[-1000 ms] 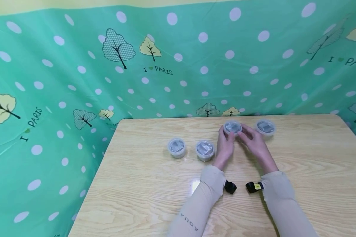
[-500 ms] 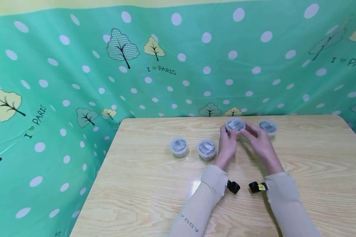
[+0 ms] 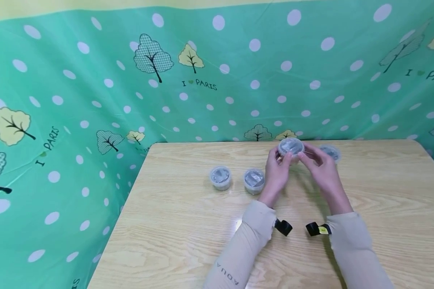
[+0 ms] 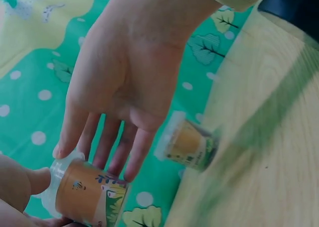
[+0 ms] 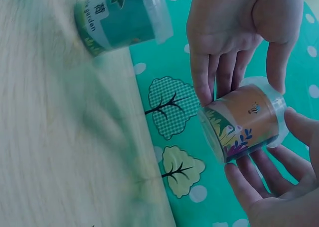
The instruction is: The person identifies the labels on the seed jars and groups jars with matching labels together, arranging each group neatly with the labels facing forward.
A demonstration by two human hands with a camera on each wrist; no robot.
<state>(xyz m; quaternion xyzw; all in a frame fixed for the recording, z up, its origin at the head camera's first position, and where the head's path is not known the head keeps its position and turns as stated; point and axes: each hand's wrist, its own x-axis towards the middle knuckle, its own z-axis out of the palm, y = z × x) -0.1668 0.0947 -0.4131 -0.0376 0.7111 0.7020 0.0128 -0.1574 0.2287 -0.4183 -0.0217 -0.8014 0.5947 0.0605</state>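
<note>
A small lidded clear plastic tub point(image 3: 290, 145), its wall printed orange with garden pictures, is held between both hands near the table's far edge. On its left side my left hand point(image 3: 277, 171) grips it with thumb and fingers. My right hand point(image 3: 324, 173) holds the opposite side, thumb near the lid's rim. The left wrist view shows the orange tub point(image 4: 84, 192) tilted in that camera's picture, fingers along its wall. Seen from the right wrist, fingers of both hands surround the tub point(image 5: 244, 120). Its base shows over the cloth there, apparently above the table.
Two similar lidded tubs stand left of the hands, one farther out point(image 3: 220, 178) and one nearer point(image 3: 254, 181). Another tub point(image 3: 330, 152) is partly hidden behind the right hand. The wooden table point(image 3: 173, 224) meets a green patterned cloth point(image 3: 202, 72) at its back.
Both hands have raised the held tub a little, and it looks larger. The right-hand tub is now more covered by the right hand. The head view has shifted slightly.
</note>
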